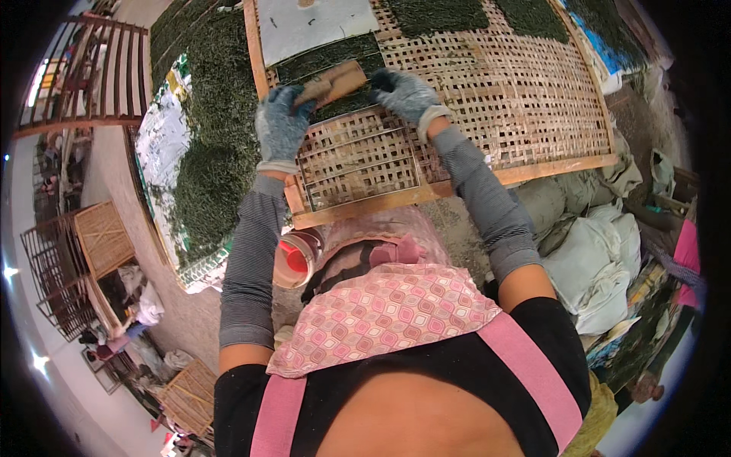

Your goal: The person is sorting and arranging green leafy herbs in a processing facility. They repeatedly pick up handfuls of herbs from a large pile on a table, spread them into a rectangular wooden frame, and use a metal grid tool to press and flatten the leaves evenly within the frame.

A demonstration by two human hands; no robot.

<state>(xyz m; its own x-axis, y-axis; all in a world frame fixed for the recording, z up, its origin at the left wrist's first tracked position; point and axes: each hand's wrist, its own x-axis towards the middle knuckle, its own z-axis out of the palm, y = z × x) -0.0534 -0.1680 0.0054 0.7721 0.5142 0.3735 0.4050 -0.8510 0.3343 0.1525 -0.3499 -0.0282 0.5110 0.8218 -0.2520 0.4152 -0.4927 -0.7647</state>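
My left hand [280, 128], in a grey-blue work glove, grips the left end of a flat wooden board [337, 84]. The board lies slantwise over a layer of dark green shredded plant material [342, 54]. Just off the board's right end is my right hand [406, 97], also gloved, its dark fingertips curled down at the edge of that layer. Whether those fingers hold anything is hidden. Below both hands, a thin metal-wire frame [360, 157] with crossbars rests on a wood-edged woven bamboo tray [514, 97]. A white sheet [314, 28] covers the tray's far left part.
Loose green shreds [211, 188] are heaped on plastic sheeting at left. More dark green rectangles [437, 14] lie at the tray's far side. A bucket [297, 257] with something red inside stands below the tray. White sacks [599, 263] lie at right, near another person's pink clothing [687, 257].
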